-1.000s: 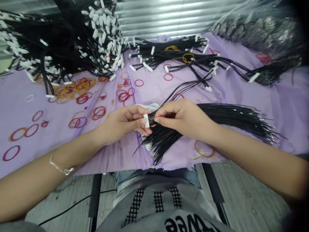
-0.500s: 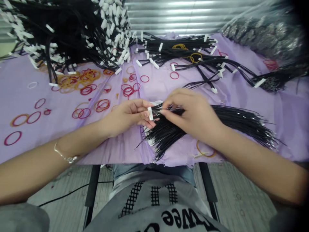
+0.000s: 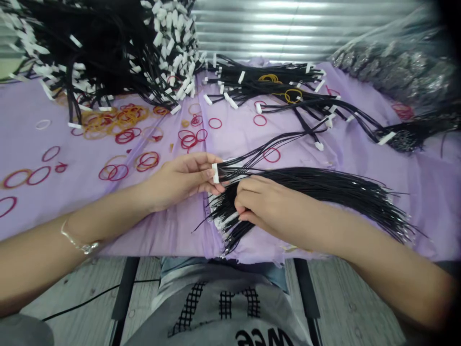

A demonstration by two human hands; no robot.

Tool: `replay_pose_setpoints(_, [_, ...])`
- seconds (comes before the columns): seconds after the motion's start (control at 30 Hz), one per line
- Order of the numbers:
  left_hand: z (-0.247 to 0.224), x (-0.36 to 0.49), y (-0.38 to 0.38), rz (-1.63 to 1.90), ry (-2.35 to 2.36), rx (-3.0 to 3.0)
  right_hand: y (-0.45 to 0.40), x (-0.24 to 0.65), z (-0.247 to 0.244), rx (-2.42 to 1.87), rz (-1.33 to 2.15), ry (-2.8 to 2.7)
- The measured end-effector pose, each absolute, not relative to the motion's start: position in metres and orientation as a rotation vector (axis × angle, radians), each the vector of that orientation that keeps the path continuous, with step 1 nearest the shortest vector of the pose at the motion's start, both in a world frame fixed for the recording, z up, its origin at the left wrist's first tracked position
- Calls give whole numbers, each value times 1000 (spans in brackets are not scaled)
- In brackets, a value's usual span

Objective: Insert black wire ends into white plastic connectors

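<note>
Fingers (image 3: 206,176), left hand (image 3: 180,180): clamped on connector (image 3: 215,173); right hand (image 3: 268,202): curled together, at wires (image 3: 331,185); rubber bands (image 3: 115,120), ten o'clock; cable heap (image 3: 104,53), eleven.

Cable heap (image 3: 104,53) far left, plastic bag (image 3: 389,65) far right
On the cloth (image 3: 162,235), rubber bands (image 3: 117,120) lie before the heap; wire bundle (image 3: 324,187) near right, cable bundles (image 3: 248,79) behind it.

Light is gleaming off the silvery horizontal-slatted blind (image 3: 248,29), which spans the back behind the far edge of the table draped in wrinkled purple cloth (image 3: 82,168). Below its near edge, we've got dark straight legs (image 3: 124,290) standing over a greyish, wood-grained floor (image 3: 356,298).
</note>
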State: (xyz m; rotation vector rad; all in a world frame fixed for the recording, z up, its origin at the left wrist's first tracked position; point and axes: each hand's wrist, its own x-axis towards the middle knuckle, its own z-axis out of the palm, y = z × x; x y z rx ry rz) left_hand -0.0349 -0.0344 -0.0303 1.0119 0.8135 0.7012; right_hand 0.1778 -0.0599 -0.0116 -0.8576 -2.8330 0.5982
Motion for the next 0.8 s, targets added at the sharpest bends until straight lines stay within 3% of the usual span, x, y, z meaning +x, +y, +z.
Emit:
replay_pose_setpoints(0.23, [-28,-34,-36,686,818,1069,-54,181,-4,-1024,812,-2621])
replay_pose_setpoints(0.47, [-27,-34,-37,684,834,1077,-51,180,-3,-849,838,-2420])
replay_pose_setpoints(0.8, [-29,-34,-37,684,824,1068,-50,177,-3,-1078,1147,-2140])
